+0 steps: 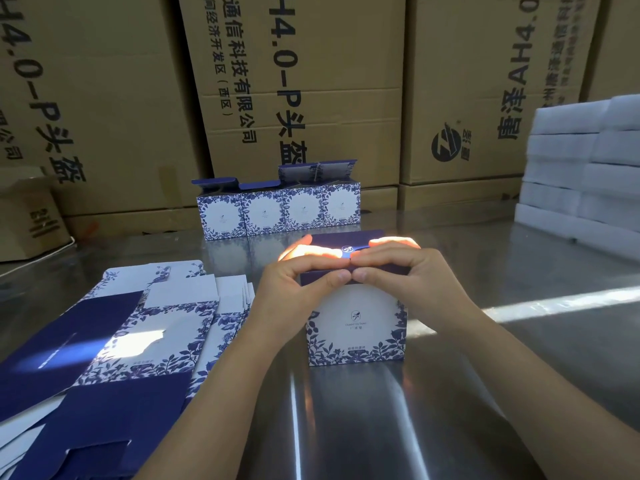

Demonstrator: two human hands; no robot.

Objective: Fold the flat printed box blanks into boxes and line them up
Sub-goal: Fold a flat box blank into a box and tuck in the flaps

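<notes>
The left hand (294, 289) and the right hand (407, 284) both grip the top of a blue-and-white floral printed cardboard box (356, 329). It stands upright on the shiny steel counter (381, 427), directly in front of the person. Each hand is curled over the box's dark blue top. The thumbs lie along the near upper edge with their tips touching at the middle. The fingers reach over to the far side and press on a dark blue lid flap that bears a small round logo. A patch of sunlight washes out the fingertips there. The box's front face, white in the middle with blue leaves round the border, is turned toward the camera.

Farther back on the counter, a row of four folded boxes of the same print (278, 213) stands side by side, each touching the next, with top flaps standing open. To the left of the held box lies a fanned stack of flat printed box blanks (149, 327), showing dark blue and floral panels, close to the left forearm. Behind the counter rise large brown corrugated cartons (311, 81) with black lettering. At the right edge, a stack of white rectangular blocks (581, 174) sits well apart from the held box.
</notes>
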